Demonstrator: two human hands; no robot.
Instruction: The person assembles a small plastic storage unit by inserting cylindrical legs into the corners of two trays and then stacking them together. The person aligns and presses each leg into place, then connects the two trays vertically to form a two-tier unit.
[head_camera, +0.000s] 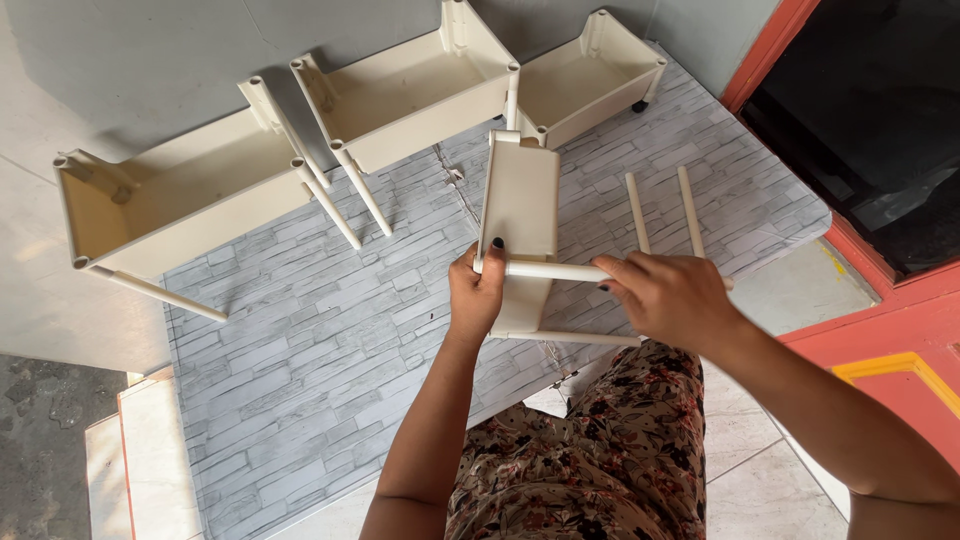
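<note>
A cream plastic shelf tray (520, 200) stands on its side in front of me on a brick-patterned mat (320, 350). My left hand (477, 292) grips its near corner, thumb on the tray wall. My right hand (668, 295) is closed around a cream tube (555, 271) that runs sideways into that corner. A second tube (585, 338) sticks out lower down from the tray. Two loose tubes (663, 212) lie on the mat just beyond my right hand.
Three more cream trays lie on the mat: one at the left (170, 200) with tubes fitted, one in the middle (410, 90) with tubes, one at the back right (590, 75) on castors. An orange door frame (880, 320) lies to the right. My floral-clothed lap (590, 460) is below.
</note>
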